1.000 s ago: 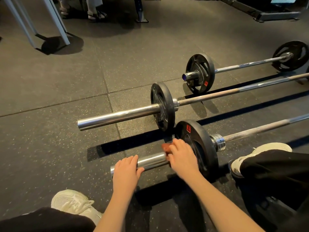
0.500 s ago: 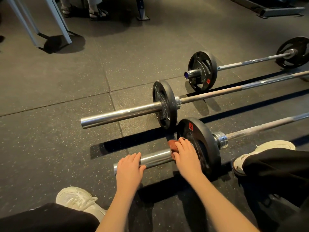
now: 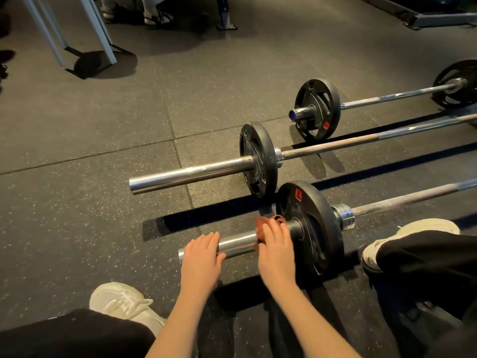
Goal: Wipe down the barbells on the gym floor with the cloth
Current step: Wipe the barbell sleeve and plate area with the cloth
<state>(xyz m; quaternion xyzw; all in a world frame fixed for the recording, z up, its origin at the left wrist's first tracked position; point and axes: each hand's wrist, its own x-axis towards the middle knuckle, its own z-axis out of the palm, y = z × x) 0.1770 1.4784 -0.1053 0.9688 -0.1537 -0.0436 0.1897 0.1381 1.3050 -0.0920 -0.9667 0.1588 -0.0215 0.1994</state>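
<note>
A person's right hand (image 3: 276,248), low in the centre of the frame, presses a bunched reddish-brown cloth (image 3: 262,226) onto the chrome sleeve (image 3: 238,244) of the nearest barbell, its fingers curled over the fabric just beside the black plate (image 3: 318,228). The left hand (image 3: 202,257) lies palm-down across the sleeve's free end, fingers together and holding nothing, apparently steadying the bar. The work appears to be at the sleeve-wiping step on the first of three bars; the cloth sits at the plate end, so the next move likely calls for drawing it outward along the chrome toward the left hand, which would have to lift clear. The bar may roll under that push unless it is kept pinned.

Pale shoes (image 3: 121,303) and dark trouser legs frame the hands at lower left and right. A middle barbell (image 3: 191,174) and a far barbell (image 3: 387,96) lie parallel, running toward the upper right across the speckled rubber gym floor (image 3: 77,202). Grey metal legs (image 3: 103,34) stand at upper left.
</note>
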